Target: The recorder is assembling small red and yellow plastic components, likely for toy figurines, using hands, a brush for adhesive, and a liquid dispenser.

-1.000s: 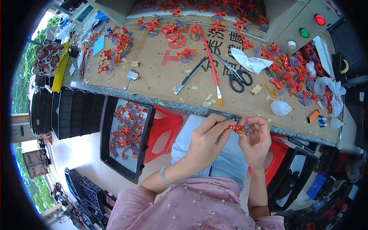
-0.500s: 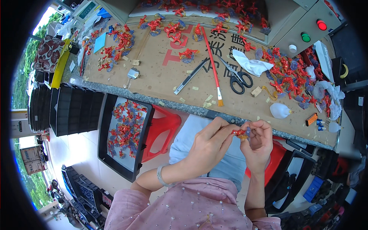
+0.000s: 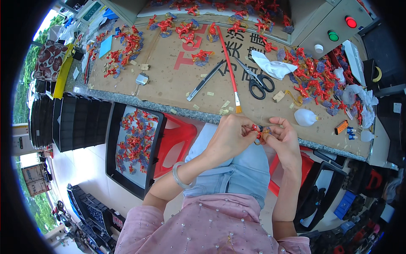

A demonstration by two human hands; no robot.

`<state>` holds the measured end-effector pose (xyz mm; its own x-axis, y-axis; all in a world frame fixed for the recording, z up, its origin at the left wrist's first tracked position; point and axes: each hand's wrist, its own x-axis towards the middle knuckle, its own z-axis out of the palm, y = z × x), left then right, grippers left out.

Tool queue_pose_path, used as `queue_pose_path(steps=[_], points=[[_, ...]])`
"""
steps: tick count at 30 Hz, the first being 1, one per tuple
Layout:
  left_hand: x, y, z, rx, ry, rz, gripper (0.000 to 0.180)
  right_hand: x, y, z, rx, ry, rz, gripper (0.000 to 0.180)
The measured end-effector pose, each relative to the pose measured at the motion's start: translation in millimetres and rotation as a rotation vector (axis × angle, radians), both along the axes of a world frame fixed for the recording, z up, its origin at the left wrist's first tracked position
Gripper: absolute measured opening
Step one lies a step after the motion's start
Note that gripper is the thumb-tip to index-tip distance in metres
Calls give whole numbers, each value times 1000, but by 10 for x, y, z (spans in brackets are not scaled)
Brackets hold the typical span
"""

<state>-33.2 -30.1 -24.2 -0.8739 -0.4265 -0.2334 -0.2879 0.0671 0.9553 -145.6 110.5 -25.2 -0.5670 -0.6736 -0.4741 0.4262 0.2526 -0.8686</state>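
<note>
Between my hands, at the bench's front edge, is a small red plastic figurine (image 3: 256,132) with yellow and bluish clear parts. My left hand (image 3: 231,137) pinches its red end between thumb and fingers. On the other side my right hand (image 3: 284,139) grips the yellow part with thumb and forefinger, its other fingers curled loosely. The fingers cover much of the figurine. Just beyond lies a paintbrush (image 3: 230,67) with a long red handle, bristles toward me. Black-handled scissors (image 3: 259,82) and a grey utility knife (image 3: 206,80) lie on either side of the brush.
Similar figurines fill a heap (image 3: 315,80) on the right and a group (image 3: 127,48) on the left. A white squeeze bottle (image 3: 306,117) and an orange lighter-like piece (image 3: 341,127) lie front right. A black tray (image 3: 111,163) of figurines stands left of my lap, beside a red stool (image 3: 175,142).
Both hands have moved slightly toward the bench with the figurine, which has turned and is more covered by the fingers. The view has shifted a little.
</note>
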Motion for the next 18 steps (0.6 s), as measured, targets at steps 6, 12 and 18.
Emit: queue_pose_path(steps=[6, 12, 18], points=[[-2, -13, -29, 49, -20, 5, 12, 31, 9, -50, -9, 33, 14, 46], [20, 33, 123, -127, -2, -7, 13, 20, 19, -12, -25, -3, -11, 46], [7, 56, 106, -121, 13, 6, 13, -14, 28, 1, -36, -20, 17, 45]])
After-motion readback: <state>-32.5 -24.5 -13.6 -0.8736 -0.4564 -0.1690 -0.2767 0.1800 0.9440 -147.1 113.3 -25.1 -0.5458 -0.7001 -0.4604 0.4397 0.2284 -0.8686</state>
